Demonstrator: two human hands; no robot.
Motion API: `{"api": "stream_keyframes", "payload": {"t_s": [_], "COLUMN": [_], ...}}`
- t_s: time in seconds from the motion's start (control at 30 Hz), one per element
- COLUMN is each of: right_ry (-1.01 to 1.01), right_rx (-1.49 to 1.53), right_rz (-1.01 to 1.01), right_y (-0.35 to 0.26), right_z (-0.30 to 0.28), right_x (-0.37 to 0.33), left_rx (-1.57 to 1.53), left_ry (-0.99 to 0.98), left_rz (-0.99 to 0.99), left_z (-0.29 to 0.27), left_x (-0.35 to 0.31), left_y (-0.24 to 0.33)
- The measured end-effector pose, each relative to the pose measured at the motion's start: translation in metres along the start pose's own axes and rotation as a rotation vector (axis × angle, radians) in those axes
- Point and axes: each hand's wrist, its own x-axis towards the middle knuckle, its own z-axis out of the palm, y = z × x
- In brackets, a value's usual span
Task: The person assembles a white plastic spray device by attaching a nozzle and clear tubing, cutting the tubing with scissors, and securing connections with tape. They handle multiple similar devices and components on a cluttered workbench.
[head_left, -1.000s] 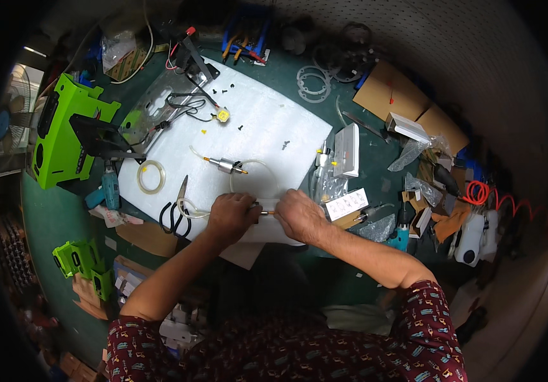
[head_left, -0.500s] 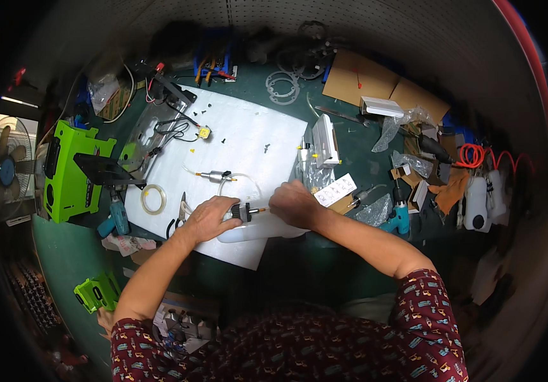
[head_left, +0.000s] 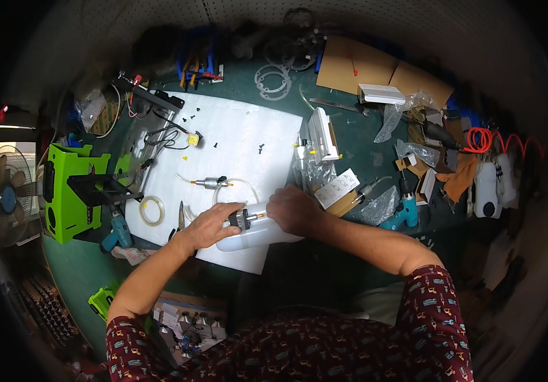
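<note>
My left hand (head_left: 209, 226) is wrapped round a small pump-like part (head_left: 240, 219) with a dark ribbed body and a brass-coloured nozzle pointing right. Just past the nozzle tip is my right hand (head_left: 294, 210), its fingers closed; what they pinch, if anything, is hidden. Under both hands lies a translucent white plastic container (head_left: 248, 239), partly covered by them. Beyond them, a silver cylindrical part (head_left: 210, 183) with brass ends and clear tubing rests on the white foam sheet (head_left: 242, 124). A coil of clear tubing (head_left: 152, 211) and pliers (head_left: 181, 216) lie left of my left hand.
A green housing (head_left: 73, 191) and a teal drill (head_left: 120, 230) stand at the left. To the right are a printed box (head_left: 338, 188), another teal drill (head_left: 406, 207), bubble wrap (head_left: 379, 207) and a red coiled hose (head_left: 480, 140). Small black screws dot the sheet.
The view has shifted slightly. My hands stay at the pump-like part, with the right hand barely moved. At lower left, another person's hand by a green part is no longer visible.
</note>
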Motion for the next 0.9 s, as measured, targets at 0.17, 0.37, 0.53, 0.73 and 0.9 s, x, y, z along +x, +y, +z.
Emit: {"api": "stream_keyframes", "payload": {"t_s": [0.17,0.37,0.53,0.73,0.9], "right_ry": [0.206,0.062,-0.040,-0.220,-0.175], "right_rx": [-0.047,0.032,-0.039,-0.099,0.004], "right_rz": [-0.029,0.154,0.099,0.165,0.268], "right_y": [0.000,-0.014,-0.055,-0.082,-0.084], "right_z": [0.006,-0.012,-0.014,0.003,-0.015], "right_x": [-0.002,-0.003,0.010,0.022,0.014], "left_rx": [0.120,0.211,-0.204,-0.408,-0.434], "left_ry": [0.098,0.874,1.116,1.085,1.054], "left_rz": [-0.034,0.006,-0.325,-0.477,-0.401], "left_z": [0.003,0.053,0.148,0.181,0.145], "left_x": [-0.007,-0.051,-0.117,-0.128,-0.090], "left_y": [0.003,0.051,0.011,-0.040,-0.062]}}
